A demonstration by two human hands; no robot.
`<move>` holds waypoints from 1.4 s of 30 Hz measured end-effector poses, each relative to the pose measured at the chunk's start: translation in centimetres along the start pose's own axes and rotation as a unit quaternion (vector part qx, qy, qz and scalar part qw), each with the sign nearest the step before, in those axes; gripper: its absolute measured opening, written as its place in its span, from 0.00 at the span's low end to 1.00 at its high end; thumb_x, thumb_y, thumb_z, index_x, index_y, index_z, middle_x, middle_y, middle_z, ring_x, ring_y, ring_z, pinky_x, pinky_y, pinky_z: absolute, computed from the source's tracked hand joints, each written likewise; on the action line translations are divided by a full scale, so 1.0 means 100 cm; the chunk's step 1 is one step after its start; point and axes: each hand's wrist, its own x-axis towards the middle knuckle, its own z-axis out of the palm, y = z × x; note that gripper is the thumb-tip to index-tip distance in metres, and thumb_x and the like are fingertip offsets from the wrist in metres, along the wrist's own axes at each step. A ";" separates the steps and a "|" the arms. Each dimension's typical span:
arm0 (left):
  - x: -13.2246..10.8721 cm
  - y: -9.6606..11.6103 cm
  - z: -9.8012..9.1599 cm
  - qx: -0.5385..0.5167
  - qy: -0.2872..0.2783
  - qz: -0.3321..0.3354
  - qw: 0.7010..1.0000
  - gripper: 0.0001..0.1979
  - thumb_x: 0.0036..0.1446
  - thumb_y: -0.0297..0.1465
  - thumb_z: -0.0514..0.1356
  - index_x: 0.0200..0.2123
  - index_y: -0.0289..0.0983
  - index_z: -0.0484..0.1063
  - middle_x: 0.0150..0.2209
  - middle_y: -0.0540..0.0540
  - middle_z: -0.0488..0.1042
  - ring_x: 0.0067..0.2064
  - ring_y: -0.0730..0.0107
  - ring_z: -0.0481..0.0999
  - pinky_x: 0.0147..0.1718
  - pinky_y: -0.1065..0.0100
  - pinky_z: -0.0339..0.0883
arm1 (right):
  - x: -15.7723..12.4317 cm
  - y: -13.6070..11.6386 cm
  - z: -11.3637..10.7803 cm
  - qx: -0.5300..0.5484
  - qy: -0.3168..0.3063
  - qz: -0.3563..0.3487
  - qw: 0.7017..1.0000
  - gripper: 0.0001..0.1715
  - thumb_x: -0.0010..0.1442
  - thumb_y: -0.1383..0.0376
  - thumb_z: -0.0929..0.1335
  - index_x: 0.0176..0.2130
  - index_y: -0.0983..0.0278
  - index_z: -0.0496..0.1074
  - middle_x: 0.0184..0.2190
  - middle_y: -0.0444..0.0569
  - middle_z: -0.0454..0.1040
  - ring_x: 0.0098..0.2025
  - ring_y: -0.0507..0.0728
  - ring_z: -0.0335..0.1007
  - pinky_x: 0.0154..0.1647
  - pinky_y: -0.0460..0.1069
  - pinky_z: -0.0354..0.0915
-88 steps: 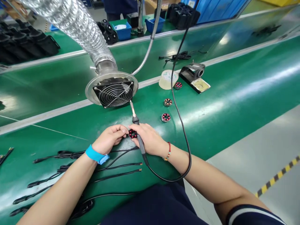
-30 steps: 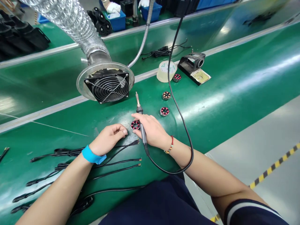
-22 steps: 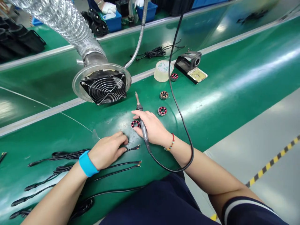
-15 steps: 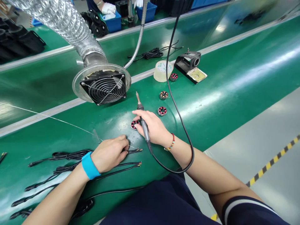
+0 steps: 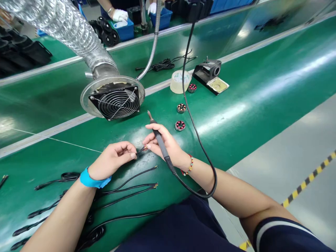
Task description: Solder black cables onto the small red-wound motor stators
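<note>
My left hand [image 5: 117,157], closed in a pinch, grips a black cable [image 5: 140,150] close to its bare wire ends. My right hand [image 5: 168,143] is wrapped around a soldering iron [image 5: 161,142] whose tip points up and away from me. Its thumb and fingertips meet at the cable's wire ends. A thin pale wire [image 5: 60,140] runs from the left to behind my left hand. Below my hands lie several more black cables [image 5: 131,190] with stripped ends. Beyond my right hand sit small round coil cores, one with red windings [image 5: 180,125] and one with copper-coloured windings [image 5: 181,107].
A fume extractor fan [image 5: 115,103] on a foil duct hangs ahead on the left. A tape roll [image 5: 180,82], another red coil core [image 5: 192,88] and an iron stand with sponge [image 5: 210,75] are farther back. Across the line, a person's gloved hands [image 5: 120,15] are near blue bins [image 5: 124,30].
My left hand has lifted from the cables and brought one cable's end up to my right fingers. The red coil core by my right fingers no longer shows.
</note>
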 end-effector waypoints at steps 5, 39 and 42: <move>0.001 -0.003 0.001 0.013 -0.007 0.007 1.000 0.11 0.47 0.39 0.63 0.26 0.37 0.70 0.24 0.50 0.68 0.28 0.72 0.64 0.27 0.71 0.59 | 0.001 0.000 -0.002 0.027 -0.005 -0.013 1.000 0.25 0.54 0.71 0.68 0.50 0.58 0.59 0.32 0.40 0.72 0.33 0.48 0.71 0.40 0.47 0.70; -0.002 -0.002 0.027 -0.043 0.013 0.024 0.999 0.13 0.55 0.41 0.57 0.30 0.36 0.69 0.26 0.51 0.71 0.25 0.73 0.66 0.27 0.70 0.60 | -0.006 0.009 0.005 -0.131 -0.010 -0.117 0.984 0.20 0.58 0.71 0.65 0.49 0.58 0.58 0.32 0.40 0.70 0.32 0.49 0.69 0.37 0.47 0.68; 0.001 0.000 0.025 -0.053 0.022 0.018 0.998 0.11 0.50 0.39 0.59 0.26 0.36 0.68 0.23 0.53 0.68 0.24 0.76 0.62 0.25 0.72 0.57 | -0.007 0.009 0.006 -0.144 -0.018 -0.109 0.983 0.19 0.59 0.70 0.64 0.50 0.58 0.57 0.32 0.41 0.70 0.33 0.49 0.69 0.38 0.47 0.68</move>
